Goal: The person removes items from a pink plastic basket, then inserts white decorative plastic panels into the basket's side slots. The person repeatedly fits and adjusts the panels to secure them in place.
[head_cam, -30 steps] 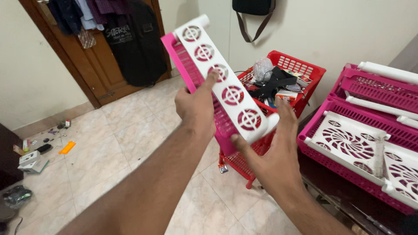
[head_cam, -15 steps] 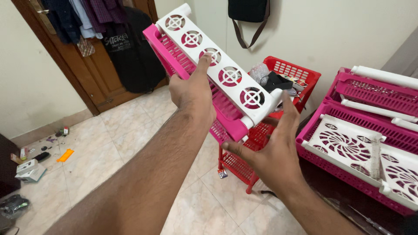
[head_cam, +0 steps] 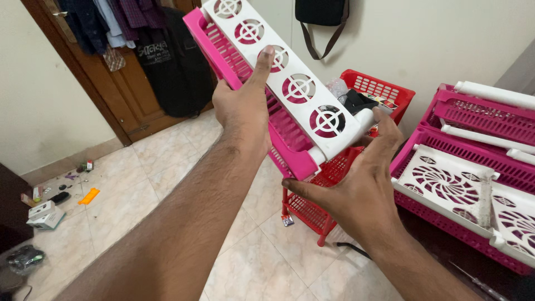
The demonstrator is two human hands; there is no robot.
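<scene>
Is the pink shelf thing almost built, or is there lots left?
Some is done: the pink basket already has its white side panel on. In hand: the left hand holds it up, and the right hand reaches its lower corner. Lots left: more pink baskets and loose white panels lie unjoined on the right.

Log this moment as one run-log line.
left hand: grips pink basket, forefinger on white side panel | right hand: open at panel's lower end | behind: red basket rack
</scene>
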